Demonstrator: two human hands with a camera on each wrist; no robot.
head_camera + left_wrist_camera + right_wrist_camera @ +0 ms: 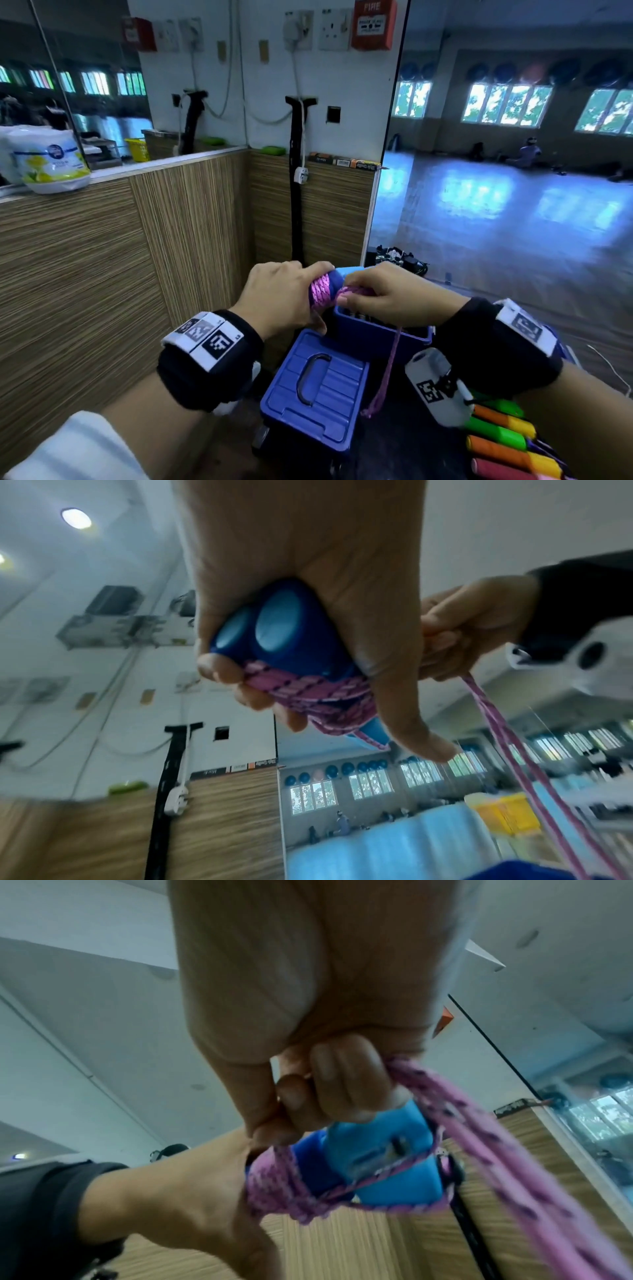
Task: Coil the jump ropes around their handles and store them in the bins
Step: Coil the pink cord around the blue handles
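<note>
Centre of the head view: the left hand (284,301) wraps its grip around the paired blue handles (274,631), fingers and thumb also pinning the pink rope (322,291) already coiled there. The right hand (387,294) closes its grip on the free run of rope just beside the handles, fingers curled round it. A doubled tail (387,373) hangs down from that hand to the lower centre of the frame.

The bundle sits in the air above the open blue bin (383,332); the bin's lid (315,387) lies in front, at lower centre. More jump ropes (500,438) with orange, green and yellow handles lie at lower right.

Handling, as judged: the braided rope looks soft, limp and light, so turns probably loosen unless kept taut and pinned by a thumb. The handles look rigid and smooth and suit a whole-hand hold at their capped end.

Both wrists are level, knuckles up, hands nearly touching.
</note>
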